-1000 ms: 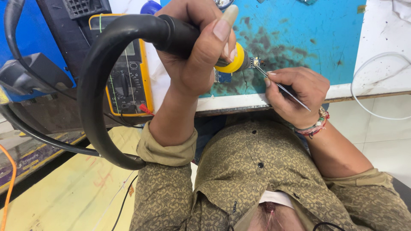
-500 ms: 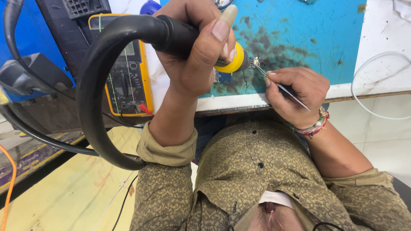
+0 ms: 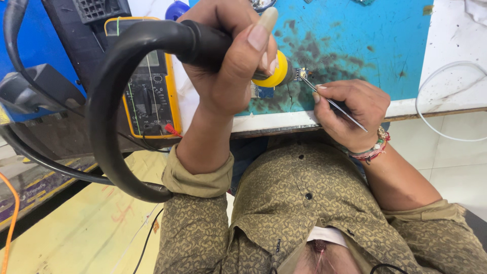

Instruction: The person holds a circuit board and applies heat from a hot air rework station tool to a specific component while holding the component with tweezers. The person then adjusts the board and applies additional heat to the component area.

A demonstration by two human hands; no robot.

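Gripping a black hot-air handle (image 3: 203,43), the left hand (image 3: 228,66) faces the right hand (image 3: 347,109) pinching tweezers (image 3: 332,103) at a small circuit board (image 3: 303,74).

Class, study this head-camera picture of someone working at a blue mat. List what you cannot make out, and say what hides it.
1. Head view: the nozzle tip of the black hot-air tool is hidden behind its yellow collar and the left hand.
2. The small board at the tweezers in the right hand is too small to read.
3. The yellow multimeter is partly covered by the black hose.
4. The white cable runs off the right edge.
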